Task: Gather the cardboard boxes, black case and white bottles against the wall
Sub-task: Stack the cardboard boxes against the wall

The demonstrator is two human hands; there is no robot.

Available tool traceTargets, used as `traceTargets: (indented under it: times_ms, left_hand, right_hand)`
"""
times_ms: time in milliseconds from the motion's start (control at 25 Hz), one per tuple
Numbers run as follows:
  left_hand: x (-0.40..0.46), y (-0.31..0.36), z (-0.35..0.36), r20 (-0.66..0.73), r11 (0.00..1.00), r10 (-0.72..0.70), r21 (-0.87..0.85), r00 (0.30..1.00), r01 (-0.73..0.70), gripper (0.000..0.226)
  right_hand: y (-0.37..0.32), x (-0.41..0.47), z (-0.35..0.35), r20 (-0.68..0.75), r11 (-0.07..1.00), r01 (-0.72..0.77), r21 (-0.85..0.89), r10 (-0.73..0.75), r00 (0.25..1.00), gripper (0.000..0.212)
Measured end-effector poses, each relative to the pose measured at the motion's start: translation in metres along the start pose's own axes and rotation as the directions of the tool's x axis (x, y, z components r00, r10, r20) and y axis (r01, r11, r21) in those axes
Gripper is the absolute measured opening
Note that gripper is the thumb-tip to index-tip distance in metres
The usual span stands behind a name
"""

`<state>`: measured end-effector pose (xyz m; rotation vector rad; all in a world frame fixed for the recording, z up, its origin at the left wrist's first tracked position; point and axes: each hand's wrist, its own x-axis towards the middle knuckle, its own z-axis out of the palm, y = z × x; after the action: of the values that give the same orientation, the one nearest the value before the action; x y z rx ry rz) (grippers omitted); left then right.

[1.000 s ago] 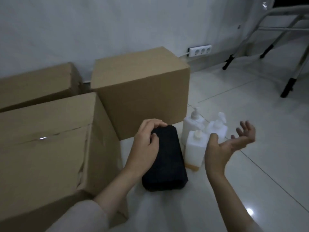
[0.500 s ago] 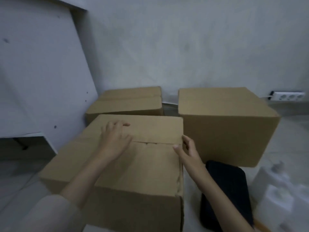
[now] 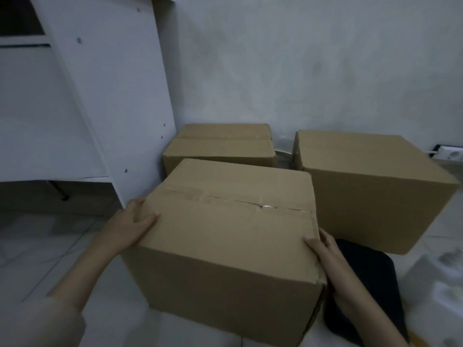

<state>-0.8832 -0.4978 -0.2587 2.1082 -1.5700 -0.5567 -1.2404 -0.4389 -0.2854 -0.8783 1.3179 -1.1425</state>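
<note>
Change: both hands are now clasping the near box's side edges, having slid off its top since half a second ago; the view is sitting further left.
Near box: the nearest cardboard box is standing on the tiled floor at frame centre, its taped seam running across the top.
Left hand: the left hand is pressing the box's left top edge at 9 o'clock from the box's middle, thumb lying on the top face, fingers going down the hidden side.
Right hand: the right hand is gripping the front right corner at 4 o'clock, thumb on top, fingers wrapping the right side.
Grip relation: the box is sitting between the two hands.
Back box: a flatter cardboard box is lying at 12 o'clock, just behind the near one, close to the wall.
Right box: a third cardboard box is standing at 2 o'clock.
Black case: the black case is lying at 4 o'clock, partly under the right forearm.
White bottles: the white bottles are blurring at the right edge; their number cannot be told.
Furniture: a white panel is standing at 10 o'clock.
Socket: a power strip is sitting at 2 o'clock by the wall.
</note>
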Motion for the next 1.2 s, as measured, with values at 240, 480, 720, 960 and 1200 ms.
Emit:
traceTargets:
  times_ms: [240, 480, 720, 960, 1200]
  left_hand:
    - [-0.018, 0.000, -0.012, -0.162, 0.976, 0.052, -0.202, 0.985, -0.085, 0.049]
    - [-0.042, 0.024, -0.077, -0.360, 0.858, 0.175, -0.400, 0.916, -0.321, 0.042]
    - [-0.047, 0.070, -0.128, -0.566, 0.752, 0.254, -0.394, 0.784, -0.529, 0.024]
    - [-0.022, 0.089, -0.153, -0.487, 0.731, 0.380, -0.362, 0.786, -0.578, 0.053]
    - [0.001, 0.104, -0.183, -0.484, 0.680, 0.438, -0.373, 0.758, -0.631, 0.058]
  right_hand:
    - [-0.010, -0.017, 0.007, 0.009, 0.988, -0.057, 0.141, 0.056, 0.998, 0.053]
    - [-0.076, -0.026, 0.009, 0.128, 0.994, 0.067, 0.084, -0.078, 0.989, 0.109]
    - [-0.121, -0.036, 0.017, 0.006, 0.941, 0.172, 0.293, -0.182, 0.983, 0.029]
    - [-0.188, -0.017, 0.034, -0.151, 0.957, 0.262, 0.126, -0.242, 0.958, 0.028]
    - [-0.247, -0.009, 0.048, -0.141, 0.941, 0.337, 0.032, -0.330, 0.933, 0.030]
